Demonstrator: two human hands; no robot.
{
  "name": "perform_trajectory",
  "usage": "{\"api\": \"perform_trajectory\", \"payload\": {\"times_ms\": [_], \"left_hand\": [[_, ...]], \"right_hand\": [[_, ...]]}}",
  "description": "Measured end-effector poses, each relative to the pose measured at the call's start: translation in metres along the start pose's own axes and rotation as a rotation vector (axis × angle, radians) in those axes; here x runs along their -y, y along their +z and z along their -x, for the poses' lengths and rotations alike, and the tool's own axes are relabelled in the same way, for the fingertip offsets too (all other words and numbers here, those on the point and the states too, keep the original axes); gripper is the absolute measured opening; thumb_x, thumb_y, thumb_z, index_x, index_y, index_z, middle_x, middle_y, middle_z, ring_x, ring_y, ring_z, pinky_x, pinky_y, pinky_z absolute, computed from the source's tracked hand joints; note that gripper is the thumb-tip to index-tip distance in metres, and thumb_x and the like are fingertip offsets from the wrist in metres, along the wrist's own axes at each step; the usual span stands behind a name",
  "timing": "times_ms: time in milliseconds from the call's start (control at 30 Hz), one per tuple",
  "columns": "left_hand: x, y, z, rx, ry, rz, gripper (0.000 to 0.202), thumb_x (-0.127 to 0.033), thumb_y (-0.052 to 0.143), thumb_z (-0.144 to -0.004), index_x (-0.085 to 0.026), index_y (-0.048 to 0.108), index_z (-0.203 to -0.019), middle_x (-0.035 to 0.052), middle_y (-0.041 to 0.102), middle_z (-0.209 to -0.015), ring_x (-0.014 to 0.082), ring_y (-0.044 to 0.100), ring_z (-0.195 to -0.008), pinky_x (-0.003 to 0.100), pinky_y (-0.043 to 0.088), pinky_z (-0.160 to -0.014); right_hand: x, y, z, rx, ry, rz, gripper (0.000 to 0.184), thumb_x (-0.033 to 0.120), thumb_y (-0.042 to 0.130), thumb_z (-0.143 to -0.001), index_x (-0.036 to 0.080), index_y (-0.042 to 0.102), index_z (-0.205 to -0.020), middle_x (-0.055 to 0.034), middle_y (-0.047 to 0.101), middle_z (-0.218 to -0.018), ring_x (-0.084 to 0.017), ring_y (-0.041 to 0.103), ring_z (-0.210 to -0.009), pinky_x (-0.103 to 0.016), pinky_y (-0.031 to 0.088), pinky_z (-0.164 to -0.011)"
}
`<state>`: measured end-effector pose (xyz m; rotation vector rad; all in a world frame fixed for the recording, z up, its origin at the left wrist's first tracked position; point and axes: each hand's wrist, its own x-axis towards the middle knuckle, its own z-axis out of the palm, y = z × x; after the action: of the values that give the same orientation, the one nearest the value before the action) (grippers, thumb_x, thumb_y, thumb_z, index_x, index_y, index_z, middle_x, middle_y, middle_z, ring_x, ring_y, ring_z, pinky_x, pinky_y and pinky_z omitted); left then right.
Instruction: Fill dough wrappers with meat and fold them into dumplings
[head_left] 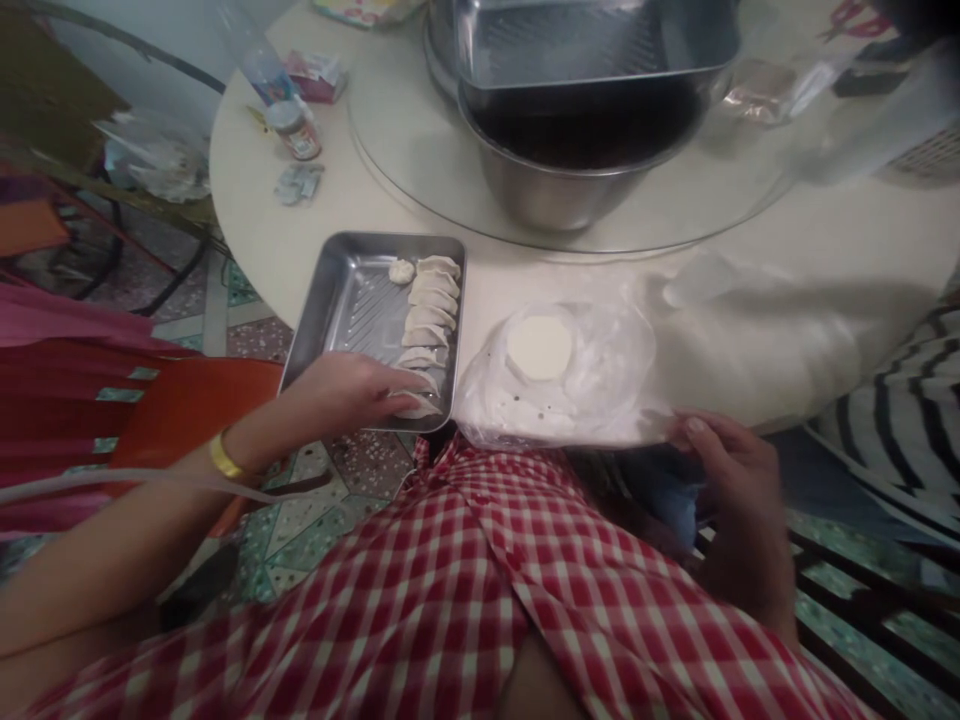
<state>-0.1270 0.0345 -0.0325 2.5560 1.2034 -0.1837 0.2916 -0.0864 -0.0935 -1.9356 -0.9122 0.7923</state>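
My left hand (349, 390), with a yellow band at the wrist, reaches into a metal tray (322, 270). Its thumb and fingers close around a dumpling (420, 405) at the near end of a row of folded dumplings (431, 298). A small round lump of dough (401, 271) lies beside the far end of that row. Right of the tray, a round dough wrapper (538, 347) lies flat on a floury plastic sheet (607, 350). My right hand (727, 460) is at the table's near edge, fingers curled together by the sheet's right end; what they pinch, if anything, is hidden.
A large metal pot (555, 190) with another metal tray (600, 75) over it stands on a glass turntable (405, 185). A jar (294, 130) and a plastic bottle (259, 65) are at the back left. An orange chair (195, 410) stands left; a striped garment (892, 430) is at right.
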Motion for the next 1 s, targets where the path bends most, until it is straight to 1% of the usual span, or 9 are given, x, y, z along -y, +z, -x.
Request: {"api": "perform_trajectory", "payload": {"times_ms": [33, 100, 167, 300, 467, 633, 767, 900, 1000], "left_hand": [[0.004, -0.003, 0.005, -0.006, -0.07, -0.04, 0.035, -0.047, 0.048, -0.093, -0.026, 0.073, -0.105, 0.0049, 0.076, -0.083, 0.0165, 0.06, -0.064, 0.028, 0.033, -0.056], [0.01, -0.007, 0.014, 0.015, -0.172, -0.126, 0.037, -0.047, 0.045, -0.093, -0.026, 0.074, -0.105, 0.0048, 0.075, -0.077, 0.0172, 0.06, -0.062, 0.028, 0.032, -0.055], [0.012, -0.006, 0.017, 0.071, -0.206, -0.171, 0.038, -0.046, 0.043, -0.093, -0.026, 0.074, -0.104, 0.0044, 0.074, -0.074, 0.0181, 0.062, -0.063, 0.027, 0.031, -0.055], [0.005, 0.002, 0.013, 0.163, -0.194, -0.189, 0.039, -0.044, 0.042, -0.095, -0.024, 0.072, -0.11, 0.006, 0.075, -0.082, 0.0205, 0.065, -0.071, 0.028, 0.033, -0.058], [0.0, 0.009, 0.004, 0.186, -0.171, -0.216, 0.041, -0.046, 0.04, -0.096, -0.023, 0.069, -0.113, 0.0074, 0.075, -0.083, 0.0227, 0.065, -0.074, 0.028, 0.034, -0.06], [0.001, 0.01, 0.004, 0.193, -0.232, -0.201, 0.041, -0.048, 0.04, -0.095, -0.023, 0.069, -0.109, 0.0065, 0.073, -0.075, 0.0228, 0.065, -0.07, 0.029, 0.031, -0.057], [0.002, 0.01, 0.007, 0.227, -0.211, -0.161, 0.04, -0.043, 0.037, -0.096, -0.022, 0.071, -0.097, 0.0077, 0.073, -0.076, 0.0216, 0.063, -0.067, 0.03, 0.03, -0.056], [0.003, 0.012, 0.01, 0.216, -0.167, -0.177, 0.04, -0.038, 0.036, -0.096, -0.021, 0.071, -0.09, 0.0087, 0.074, -0.08, 0.0218, 0.064, -0.068, 0.031, 0.029, -0.056], [0.003, 0.014, 0.012, 0.155, -0.194, -0.186, 0.038, -0.043, 0.039, -0.095, -0.023, 0.071, -0.096, 0.0064, 0.072, -0.073, 0.0214, 0.063, -0.065, 0.03, 0.029, -0.054]], "right_hand": [[-0.002, -0.002, 0.0, -0.013, 0.018, 0.001, 0.024, 0.037, 0.069, -0.071, 0.018, 0.076, -0.085, -0.0038, 0.068, -0.067, -0.014, 0.056, -0.055, -0.025, 0.048, -0.05], [-0.006, -0.005, -0.001, -0.045, 0.055, 0.0, 0.025, 0.036, 0.07, -0.07, 0.017, 0.076, -0.085, -0.0038, 0.068, -0.066, -0.014, 0.055, -0.053, -0.024, 0.045, -0.045], [-0.009, -0.008, -0.002, -0.079, 0.073, -0.007, 0.028, 0.037, 0.07, -0.067, 0.017, 0.076, -0.086, -0.0033, 0.067, -0.066, -0.013, 0.054, -0.051, -0.024, 0.042, -0.041], [-0.009, -0.01, 0.0, -0.097, 0.058, -0.033, 0.033, 0.038, 0.071, -0.064, 0.016, 0.075, -0.088, -0.0019, 0.066, -0.066, -0.012, 0.053, -0.05, -0.023, 0.043, -0.04], [-0.004, -0.008, 0.002, -0.091, 0.085, -0.039, 0.032, 0.039, 0.07, -0.063, 0.016, 0.075, -0.086, -0.0013, 0.065, -0.065, -0.012, 0.054, -0.052, -0.024, 0.046, -0.044], [-0.01, -0.009, -0.001, -0.092, 0.068, -0.036, 0.033, 0.039, 0.07, -0.064, 0.015, 0.076, -0.087, -0.0006, 0.065, -0.064, -0.012, 0.053, -0.052, -0.025, 0.048, -0.049], [-0.013, -0.007, -0.003, -0.098, 0.06, -0.031, 0.033, 0.038, 0.07, -0.063, 0.016, 0.076, -0.086, -0.0005, 0.066, -0.063, -0.011, 0.052, -0.051, -0.024, 0.048, -0.05], [-0.009, -0.005, -0.001, -0.097, 0.06, -0.033, 0.035, 0.04, 0.07, -0.063, 0.015, 0.076, -0.086, -0.0016, 0.066, -0.063, -0.012, 0.053, -0.053, -0.025, 0.047, -0.05], [-0.007, -0.005, -0.001, -0.088, 0.065, -0.036, 0.036, 0.041, 0.07, -0.062, 0.015, 0.076, -0.086, -0.0016, 0.066, -0.063, -0.013, 0.052, -0.053, -0.026, 0.045, -0.049]]}}
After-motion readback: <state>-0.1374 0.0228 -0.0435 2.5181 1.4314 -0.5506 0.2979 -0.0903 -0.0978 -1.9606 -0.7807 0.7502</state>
